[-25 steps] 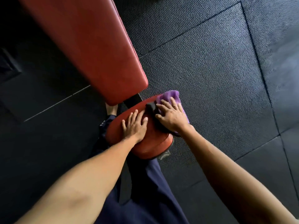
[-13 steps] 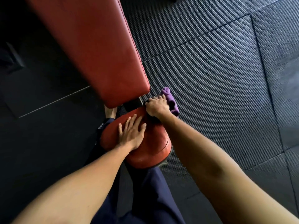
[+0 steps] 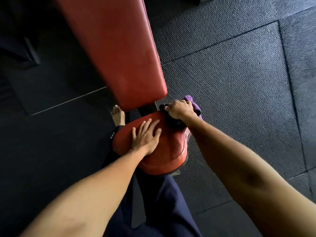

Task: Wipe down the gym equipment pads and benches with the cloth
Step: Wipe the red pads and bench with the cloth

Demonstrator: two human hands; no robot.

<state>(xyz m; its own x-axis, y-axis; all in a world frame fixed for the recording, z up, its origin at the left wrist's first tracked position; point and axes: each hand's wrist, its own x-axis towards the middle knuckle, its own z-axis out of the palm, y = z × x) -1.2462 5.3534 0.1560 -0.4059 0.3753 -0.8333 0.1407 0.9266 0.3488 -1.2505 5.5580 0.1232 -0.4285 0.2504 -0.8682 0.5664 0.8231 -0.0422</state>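
Still pressing left hand (image 3: 146, 135) flat on the red seat pad (image 3: 171, 151), fingers spread apart, unmoved since earlier. Just beyond those fingertips, the long red back pad (image 3: 119, 48). To their right, right hand (image 3: 179, 109) gripping the purple cloth (image 3: 194, 104), fingers curled round it at the pad's far corner, no longer flat as a second ago.

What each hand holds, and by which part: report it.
The right hand grips the bunched purple cloth around its middle. The left hand holds nothing; it rests flat on the small red padded seat.
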